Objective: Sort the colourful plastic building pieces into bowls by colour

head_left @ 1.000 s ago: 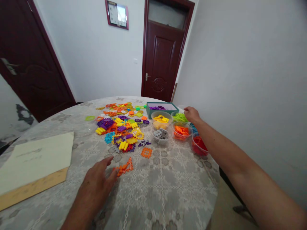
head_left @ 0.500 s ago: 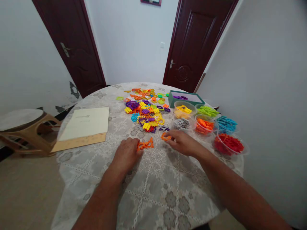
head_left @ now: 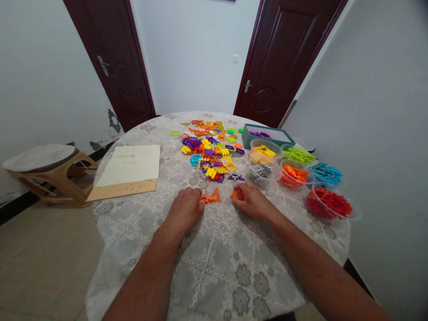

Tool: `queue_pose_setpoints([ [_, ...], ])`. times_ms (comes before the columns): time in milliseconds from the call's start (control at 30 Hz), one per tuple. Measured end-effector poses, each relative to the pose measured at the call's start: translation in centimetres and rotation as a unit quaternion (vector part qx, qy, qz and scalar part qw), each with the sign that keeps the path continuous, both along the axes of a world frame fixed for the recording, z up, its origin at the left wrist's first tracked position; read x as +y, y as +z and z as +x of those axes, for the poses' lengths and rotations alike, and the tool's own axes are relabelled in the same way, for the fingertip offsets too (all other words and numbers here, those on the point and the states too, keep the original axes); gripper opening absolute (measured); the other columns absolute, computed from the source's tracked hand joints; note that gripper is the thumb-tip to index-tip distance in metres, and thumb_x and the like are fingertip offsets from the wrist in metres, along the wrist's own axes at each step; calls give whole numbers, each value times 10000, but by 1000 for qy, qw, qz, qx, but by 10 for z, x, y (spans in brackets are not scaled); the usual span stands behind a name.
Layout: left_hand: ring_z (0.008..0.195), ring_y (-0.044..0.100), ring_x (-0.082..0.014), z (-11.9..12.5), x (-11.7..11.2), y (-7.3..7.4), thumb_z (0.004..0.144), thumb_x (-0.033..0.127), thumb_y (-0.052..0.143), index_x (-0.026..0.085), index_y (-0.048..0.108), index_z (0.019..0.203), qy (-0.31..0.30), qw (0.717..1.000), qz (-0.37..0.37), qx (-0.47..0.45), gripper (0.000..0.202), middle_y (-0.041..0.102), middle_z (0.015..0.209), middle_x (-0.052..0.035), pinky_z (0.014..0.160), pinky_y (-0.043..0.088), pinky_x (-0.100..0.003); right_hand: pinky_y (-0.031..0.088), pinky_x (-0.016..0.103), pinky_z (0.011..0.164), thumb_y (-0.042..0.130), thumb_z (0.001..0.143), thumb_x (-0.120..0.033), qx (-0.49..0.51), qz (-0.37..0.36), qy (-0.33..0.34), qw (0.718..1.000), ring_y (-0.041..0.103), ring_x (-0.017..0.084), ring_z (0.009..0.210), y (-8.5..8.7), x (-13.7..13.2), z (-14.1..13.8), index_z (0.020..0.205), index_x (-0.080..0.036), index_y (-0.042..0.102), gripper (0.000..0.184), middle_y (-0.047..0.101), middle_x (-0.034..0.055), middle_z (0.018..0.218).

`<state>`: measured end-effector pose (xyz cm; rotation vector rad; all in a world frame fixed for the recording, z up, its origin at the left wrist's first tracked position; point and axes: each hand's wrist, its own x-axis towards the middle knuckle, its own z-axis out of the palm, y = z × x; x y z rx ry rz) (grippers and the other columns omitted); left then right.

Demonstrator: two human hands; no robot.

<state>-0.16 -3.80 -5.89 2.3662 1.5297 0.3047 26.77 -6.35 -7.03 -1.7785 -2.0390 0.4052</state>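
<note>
Closed on the left end of a joined orange toothed plastic piece (head_left: 214, 196) is my left hand (head_left: 187, 205); a triangular part sticks out to the right. My right hand (head_left: 252, 199) pinches a smaller orange building piece (head_left: 237, 195), partly covered by its fingers. A gap of tablecloth separates the two orange pieces. Just beyond my hands lies a heap of mixed toothed building pieces (head_left: 219, 163) in yellow, purple, orange and blue. A flat purple piece (head_left: 236, 177) rests close to my right fingers.
Clear tubs of sorted pieces stand on the right: yellow (head_left: 264, 152), grey (head_left: 261, 171), orange (head_left: 294, 174), green (head_left: 298, 154), blue (head_left: 327, 173) and red (head_left: 329, 203). Behind them is a green box (head_left: 245, 137). Paper (head_left: 133, 162) lies left, near a stool (head_left: 50, 171).
The view has shifted, so the table appears farther right. My right hand's grip has turned around the smaller orange piece. The left hand still holds the joined piece.
</note>
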Motion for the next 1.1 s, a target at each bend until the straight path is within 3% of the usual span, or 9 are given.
queue_pose_setpoints([
  [133,1088,637,-317,2,-1,5,884,207,570,180,644,1130,12,1000,-1,-13,258,696,1168,-181,933,461,-404,481,368,902,758,812,-266,25,17,-16,999,627,255,1038,5,-3,3,1138,-211,641,351,635,103,1151],
  [267,1085,672,-295,1,1,4,906,245,541,208,556,1265,14,994,-16,-109,361,700,1196,-153,921,488,-387,434,314,722,764,835,-309,81,-33,-6,996,604,200,801,15,-6,-1,990,-222,640,217,664,23,887],
  [367,1028,700,-276,-1,3,3,930,320,530,230,487,1384,18,985,-34,-168,465,720,1140,-111,905,510,-387,405,280,660,736,882,-357,197,-71,39,977,574,163,729,20,-9,-13,885,-212,664,163,652,-5,799],
  [500,946,717,-261,0,3,7,942,427,521,218,530,1387,10,975,-59,-214,491,739,1080,-80,883,538,-391,415,252,637,675,931,-352,347,-100,84,929,556,136,700,16,-15,-38,939,-215,675,137,637,-23,791],
  [600,877,731,-243,2,-1,11,950,443,478,221,579,1358,-17,958,-122,-259,475,758,1083,-72,817,574,-373,395,241,582,644,950,-342,379,-96,57,919,519,121,612,5,-16,-55,1013,-238,640,122,611,-47,749],
  [767,1284,656,-261,3,-5,14,895,317,504,239,624,1393,-84,932,-129,-328,518,700,1390,-79,1119,501,-409,438,248,683,697,910,-315,370,-23,39,928,575,134,755,-17,-9,-65,939,-220,629,120,660,-25,864],
  [867,1334,635,-281,4,-8,14,871,322,611,271,619,1425,-90,932,-129,-326,557,675,1448,-73,1169,463,-430,435,253,672,683,939,-364,343,-22,32,938,571,138,739,-18,-9,-65,942,-216,638,154,654,-24,833],
  [1000,1272,666,-290,2,-6,12,911,324,568,236,597,1451,-31,948,-103,-300,547,699,1398,-100,1138,481,-454,476,283,685,652,968,-350,262,36,49,963,592,151,731,-10,-13,-62,1096,-228,664,177,684,16,945],
  [1100,1143,705,-269,-3,0,12,916,279,522,188,528,1515,63,944,-68,-318,606,725,1305,-112,1049,542,-438,507,407,983,573,996,-259,160,147,90,972,635,240,1115,-8,-12,-59,1313,-222,629,325,657,121,1314],
])
